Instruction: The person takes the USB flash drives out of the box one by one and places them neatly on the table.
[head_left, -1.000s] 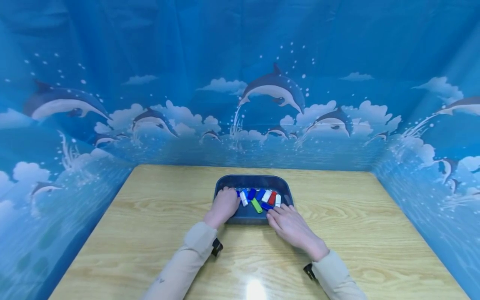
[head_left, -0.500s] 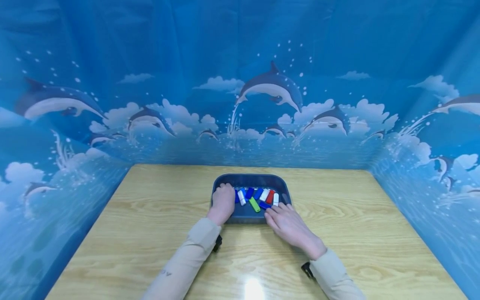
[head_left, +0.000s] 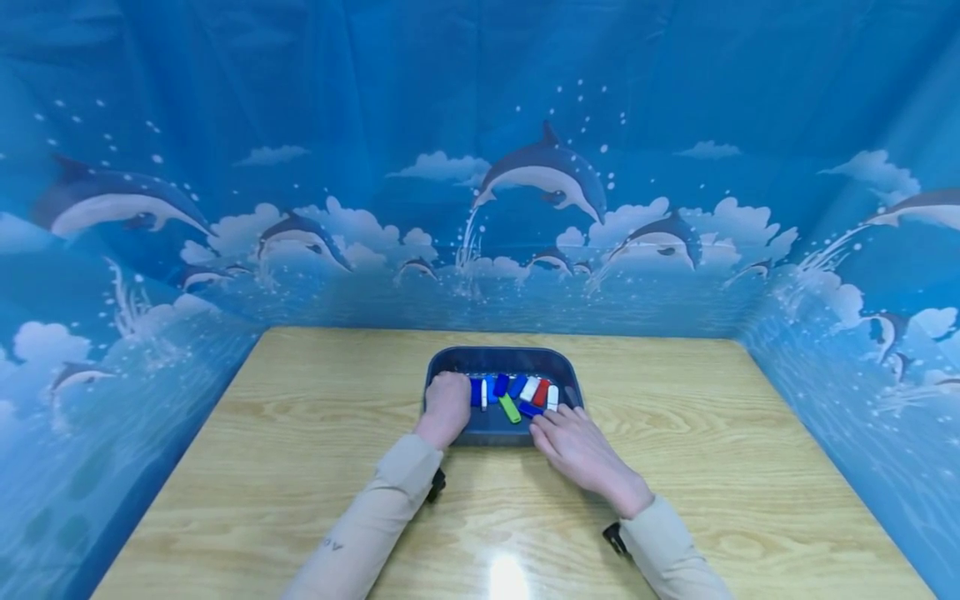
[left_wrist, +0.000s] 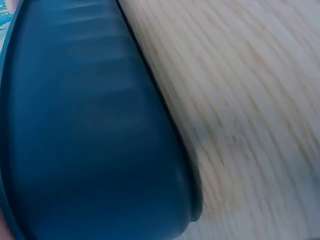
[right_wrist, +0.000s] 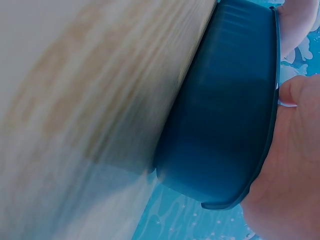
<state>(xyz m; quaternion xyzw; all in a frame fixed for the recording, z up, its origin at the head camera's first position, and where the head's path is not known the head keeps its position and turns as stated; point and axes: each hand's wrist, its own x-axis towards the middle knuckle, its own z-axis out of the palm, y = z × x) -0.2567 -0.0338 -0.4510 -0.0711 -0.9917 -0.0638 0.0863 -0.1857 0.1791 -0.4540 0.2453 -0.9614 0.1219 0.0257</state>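
Observation:
A dark blue tray (head_left: 501, 439) stands on the table, holding several small sticks that look like USB sticks. My left hand (head_left: 447, 406) reaches over its left end, the back of the hand up and the fingertips hidden inside. Right beside that hand lie a blue stick (head_left: 476, 392) and a narrow-looking white stick (head_left: 483, 395). My right hand (head_left: 588, 454) rests on the front right corner, fingers loosely bent over the rim. In the right wrist view its thumb (right_wrist: 290, 92) touches the tray's edge. A dark blue stick (head_left: 530, 409) lies close to these fingers.
Nearby in the tray are a green stick (head_left: 510, 408), a red stick (head_left: 542, 392) and a white stick (head_left: 552, 397). The wooden table (head_left: 315, 392) extends around the tray. A blue dolphin-print curtain (head_left: 480, 308) closes off the back and sides.
The white stick beside my left hand has turned and now looks narrower and straighter. More of the blue stick shows next to it. My right hand has stayed on the tray's corner.

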